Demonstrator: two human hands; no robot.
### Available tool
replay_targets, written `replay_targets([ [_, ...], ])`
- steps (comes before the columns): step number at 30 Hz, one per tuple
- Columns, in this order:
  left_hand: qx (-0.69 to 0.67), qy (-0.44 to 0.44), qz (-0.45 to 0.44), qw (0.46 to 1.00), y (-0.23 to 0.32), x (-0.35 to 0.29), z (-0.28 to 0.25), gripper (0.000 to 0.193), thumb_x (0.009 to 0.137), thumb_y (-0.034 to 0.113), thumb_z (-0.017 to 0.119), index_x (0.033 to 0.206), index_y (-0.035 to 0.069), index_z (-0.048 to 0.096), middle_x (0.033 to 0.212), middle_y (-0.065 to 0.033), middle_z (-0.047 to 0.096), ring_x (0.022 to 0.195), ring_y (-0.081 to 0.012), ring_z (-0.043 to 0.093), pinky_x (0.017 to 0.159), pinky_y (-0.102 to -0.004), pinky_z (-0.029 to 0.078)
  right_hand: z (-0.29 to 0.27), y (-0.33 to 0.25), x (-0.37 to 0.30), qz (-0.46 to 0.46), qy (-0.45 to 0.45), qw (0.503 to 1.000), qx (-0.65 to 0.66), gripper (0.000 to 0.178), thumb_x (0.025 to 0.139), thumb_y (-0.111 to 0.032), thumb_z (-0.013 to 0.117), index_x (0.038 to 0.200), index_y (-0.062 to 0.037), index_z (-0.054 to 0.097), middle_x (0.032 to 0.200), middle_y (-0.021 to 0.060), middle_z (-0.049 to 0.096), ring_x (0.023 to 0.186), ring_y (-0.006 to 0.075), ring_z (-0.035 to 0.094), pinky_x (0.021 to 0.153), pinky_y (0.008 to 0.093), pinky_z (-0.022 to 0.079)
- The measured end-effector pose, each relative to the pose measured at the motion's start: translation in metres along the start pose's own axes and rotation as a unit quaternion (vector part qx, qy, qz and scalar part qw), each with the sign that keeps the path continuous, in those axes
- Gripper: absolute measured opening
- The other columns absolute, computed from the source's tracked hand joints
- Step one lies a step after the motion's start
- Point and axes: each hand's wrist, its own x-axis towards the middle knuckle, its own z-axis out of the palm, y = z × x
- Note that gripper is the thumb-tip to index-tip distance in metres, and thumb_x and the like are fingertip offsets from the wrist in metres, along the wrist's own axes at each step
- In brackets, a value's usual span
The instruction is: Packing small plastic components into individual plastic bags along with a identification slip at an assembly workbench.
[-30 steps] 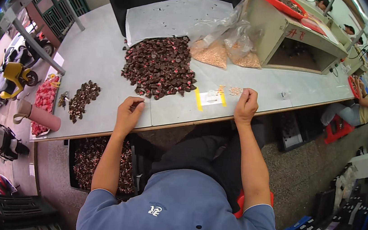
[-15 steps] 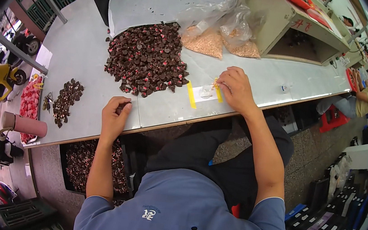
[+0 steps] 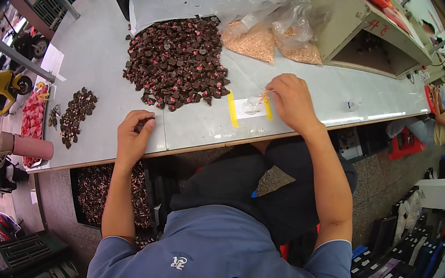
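My left hand (image 3: 135, 132) rests near the table's front edge, its fingers curled round what looks like a small dark piece, mostly hidden. Further right, my right hand (image 3: 291, 100) is closed in a pinch at the right side of a white card (image 3: 248, 109) held down by yellow tape strips (image 3: 233, 109). A few tiny pinkish-orange bits (image 3: 263, 95) show by its fingertips; whether they are gripped is too small to tell. A small clear disc-like thing (image 3: 251, 106) lies on the card. Beyond the hands spreads a big heap of dark brown round pieces (image 3: 176, 59), some with pink-red centres.
Clear plastic bags of pinkish-orange bits (image 3: 252, 43) lie behind the card, beside an open-fronted box (image 3: 375, 49). At left are a smaller dark heap (image 3: 78, 114), a pink bottle (image 3: 34, 147) and a tray of pink pieces (image 3: 34, 115). A black bin (image 3: 90, 195) stands below the table.
The view has shifted slightly. Both hands stay in nearly the same places, the left still curled and the right still pinching beside the card.
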Motion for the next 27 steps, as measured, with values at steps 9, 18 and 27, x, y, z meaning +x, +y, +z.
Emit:
replay_targets([
  [9,-0.031,-0.006,-0.008,0.999,-0.004,0.001,-0.004,0.018,0.092,0.009,0.066,0.108,0.000,0.067,0.105,-0.0048,0.063,0.088,-0.0105,0.057,0.079,-0.0220,0.045,-0.021,0.022,-0.041,0.156,0.113,0.980,0.058,0.015,0.083,0.002,0.063,0.098,-0.0013,0.065,0.088,0.0117,0.063,0.078,0.0275,0.062,0.071,0.0356,0.050],
  [18,-0.091,-0.395,-0.026,0.914,0.064,0.058,0.015,0.022,0.082,0.006,0.075,0.103,0.000,0.071,0.099,-0.0098,0.071,0.088,-0.0144,0.066,0.079,-0.0275,0.053,0.010,-0.025,-0.023,0.162,-0.037,0.981,0.097,0.009,0.085,-0.007,0.067,0.093,-0.0059,0.063,0.067,0.0084,0.063,0.060,0.0261,0.063,0.059,0.0343,0.050],
  [27,-0.146,-0.641,-0.140,0.741,0.044,0.100,0.065,0.023,0.085,0.005,0.075,0.107,-0.002,0.070,0.101,-0.0075,0.071,0.093,-0.0113,0.067,0.087,-0.0246,0.054,0.015,-0.023,-0.018,0.174,-0.051,0.982,0.058,0.010,0.087,-0.011,0.065,0.095,-0.0071,0.061,0.078,0.0113,0.068,0.071,0.0326,0.066,0.063,0.0401,0.051],
])
